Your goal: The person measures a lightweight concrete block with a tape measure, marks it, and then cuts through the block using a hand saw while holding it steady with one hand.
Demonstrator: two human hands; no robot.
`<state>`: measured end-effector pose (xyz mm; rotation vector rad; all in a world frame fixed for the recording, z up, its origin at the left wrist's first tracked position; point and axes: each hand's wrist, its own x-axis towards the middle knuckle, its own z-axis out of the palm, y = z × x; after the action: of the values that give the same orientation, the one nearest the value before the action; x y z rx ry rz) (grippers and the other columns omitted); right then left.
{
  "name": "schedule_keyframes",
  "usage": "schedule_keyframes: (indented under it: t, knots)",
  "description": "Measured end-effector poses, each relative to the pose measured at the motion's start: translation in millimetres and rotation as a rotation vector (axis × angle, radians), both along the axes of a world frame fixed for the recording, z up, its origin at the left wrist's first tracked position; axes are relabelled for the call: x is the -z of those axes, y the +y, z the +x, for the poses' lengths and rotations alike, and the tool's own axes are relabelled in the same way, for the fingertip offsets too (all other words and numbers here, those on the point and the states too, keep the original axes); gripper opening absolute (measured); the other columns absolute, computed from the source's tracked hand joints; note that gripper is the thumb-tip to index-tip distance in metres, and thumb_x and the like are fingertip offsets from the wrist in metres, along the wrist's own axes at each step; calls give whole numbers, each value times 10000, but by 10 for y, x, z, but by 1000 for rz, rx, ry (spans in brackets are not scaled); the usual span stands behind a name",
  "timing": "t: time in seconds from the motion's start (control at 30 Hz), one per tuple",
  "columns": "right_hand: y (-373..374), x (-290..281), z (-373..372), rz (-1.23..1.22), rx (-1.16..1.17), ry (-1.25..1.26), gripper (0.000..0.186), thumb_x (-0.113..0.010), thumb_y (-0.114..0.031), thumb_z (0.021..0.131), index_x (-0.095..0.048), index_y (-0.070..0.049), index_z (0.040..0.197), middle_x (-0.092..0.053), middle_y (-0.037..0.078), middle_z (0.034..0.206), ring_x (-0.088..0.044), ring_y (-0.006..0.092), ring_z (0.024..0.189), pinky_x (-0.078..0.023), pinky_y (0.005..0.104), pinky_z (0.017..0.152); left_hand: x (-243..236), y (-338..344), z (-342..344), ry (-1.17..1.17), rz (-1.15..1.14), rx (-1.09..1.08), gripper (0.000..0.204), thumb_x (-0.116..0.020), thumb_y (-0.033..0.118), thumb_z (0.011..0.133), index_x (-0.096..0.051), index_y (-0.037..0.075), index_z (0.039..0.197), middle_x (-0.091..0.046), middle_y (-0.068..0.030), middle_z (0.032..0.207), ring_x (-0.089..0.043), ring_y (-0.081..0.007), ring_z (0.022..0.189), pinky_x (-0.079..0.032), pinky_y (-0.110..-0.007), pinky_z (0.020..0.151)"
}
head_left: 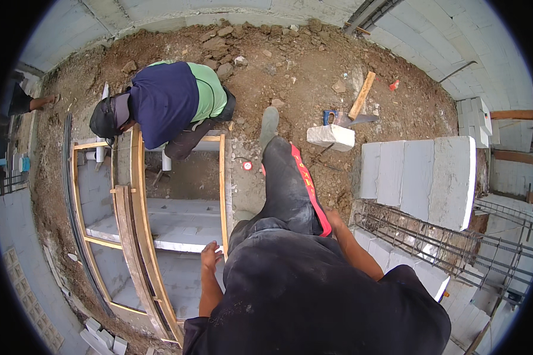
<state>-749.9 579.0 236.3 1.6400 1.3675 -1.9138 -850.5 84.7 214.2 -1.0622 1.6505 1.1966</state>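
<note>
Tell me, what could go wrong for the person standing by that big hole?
The left hand hangs bare above the wooden frame edging the pit; a slip could mean a fall. Loose rocks and a hand saw could trip feet. Steel rebar beside the right hand might scratch.

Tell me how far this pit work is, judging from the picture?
Done: the pit is dug and its wooden frame stands in place. In hand: a co-worker crouches at its far edge; the left hand hangs open near the frame, the right hand rests at the trouser leg. Left: grey blocks and rebar cage lie unused.
</note>
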Motion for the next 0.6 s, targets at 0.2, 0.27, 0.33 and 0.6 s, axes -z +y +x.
schedule_keyframes:
  t: [0.2,0.27,0.33,0.6]
  knots:
    - [974,-202,-2240,287,31,54,429,-674,-380,979,-691,-9,1194,-719,94,1119,-650,179,1017,-521,330,883,-99,1248,-1518,-118,158,396,685,-663,515,946,-506,126,1488,-610,-111,1384,-619,-291,1167,-533,-459,859]
    - [1601,-22,-2852,541,-154,243,534,-717,-383,953,-643,52,1254,-740,163,1068,-686,197,983,-539,349,864,10,1963,-2125,-157,157,674,747,-662,538,936,-482,92,1508,-615,-131,1384,-604,-305,1213,-543,-484,829]
    - [2218,70,-3460,559,-259,298,527,-718,-381,945,-645,41,1252,-734,184,1101,-694,241,1019,-540,364,894,230,2836,-2811,-116,222,810,739,-658,535,939,-486,91,1504,-614,-133,1384,-605,-306,1209,-539,-485,836]
    - [4054,-100,-4342,542,-81,137,394,-718,-393,913,-725,-36,1078,-736,167,905,-696,272,825,-534,397,764,-88,5904,-5471,11,223,1048,708,-642,525,952,-501,87,1490,-612,-143,1386,-611,-311,1192,-525,-492,862]
